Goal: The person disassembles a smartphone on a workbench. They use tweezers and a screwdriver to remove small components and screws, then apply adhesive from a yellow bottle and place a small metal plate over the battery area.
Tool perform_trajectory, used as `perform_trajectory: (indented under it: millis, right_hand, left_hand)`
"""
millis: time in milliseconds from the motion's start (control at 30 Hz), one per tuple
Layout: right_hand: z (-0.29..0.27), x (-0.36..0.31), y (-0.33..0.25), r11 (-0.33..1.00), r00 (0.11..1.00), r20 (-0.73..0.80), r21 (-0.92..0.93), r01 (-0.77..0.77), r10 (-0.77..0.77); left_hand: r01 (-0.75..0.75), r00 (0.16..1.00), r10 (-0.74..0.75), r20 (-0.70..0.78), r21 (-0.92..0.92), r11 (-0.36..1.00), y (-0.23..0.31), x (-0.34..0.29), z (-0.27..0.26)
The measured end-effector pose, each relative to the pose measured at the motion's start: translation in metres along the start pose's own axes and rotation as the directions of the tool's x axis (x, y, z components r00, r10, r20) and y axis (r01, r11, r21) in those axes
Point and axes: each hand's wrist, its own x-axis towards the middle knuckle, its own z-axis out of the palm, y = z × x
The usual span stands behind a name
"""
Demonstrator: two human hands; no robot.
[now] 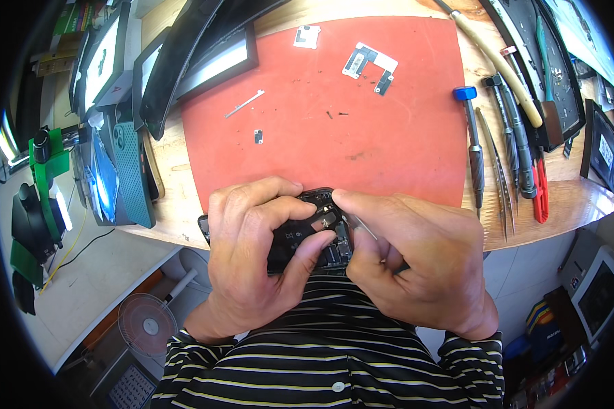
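An opened smartphone (290, 244), its black battery and inner parts exposed, lies at the near edge of the red mat (273, 160). My left hand (249, 249) is closed around it, with the fingers over its far side and the thumb near its middle. From the right, my right hand (433, 255) pinches a thin metal strip or tool (366, 229) over the phone's right side. Its kind is hidden by the fingers. A small silvery connector (327, 221) shows between the two hands.
Small metal plates (307, 37), a phone bracket (365, 63), a thin strip (244, 103) and a tiny plate (258, 136) lie on the mat. To the right are a blue-topped screwdriver (476, 153), tweezers (499, 160) and a red-handled tool (541, 194). A teal phone case (134, 174) stands left.
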Motion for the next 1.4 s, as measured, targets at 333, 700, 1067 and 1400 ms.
perform_trajectory:
  millis: [333, 700, 1067, 1400]
  right_hand:
    - [-0.0023, -0.0027, -0.0026, 0.999, 0.999, -0.025, 0.003, -0.039, 0.039]
    - [-0.0017, -0.0065, -0.0017, 0.999, 0.997, -0.07, -0.019, -0.035, 0.034]
    - [-0.0005, -0.0064, -0.0003, 0.998, 0.996, -0.065, 0.025, -0.051, 0.053]
    - [-0.0008, -0.006, 0.0003, 0.997, 0.996, -0.063, 0.032, -0.069, 0.071]
  left_hand:
    - [0.003, 1.0, -0.003, 0.021, -0.017, 1.0, -0.0011, 0.0023, -0.0031]
    - [-0.017, 1.0, 0.016, -0.017, -0.069, 0.997, 0.0027, 0.0071, -0.0021]
    - [0.199, 0.98, -0.186, 0.07, -0.36, 0.912, 0.0022, 0.006, -0.0041]
    - [0.249, 0.967, -0.213, 0.142, -0.334, 0.909, 0.0006, 0.0067, -0.0057]
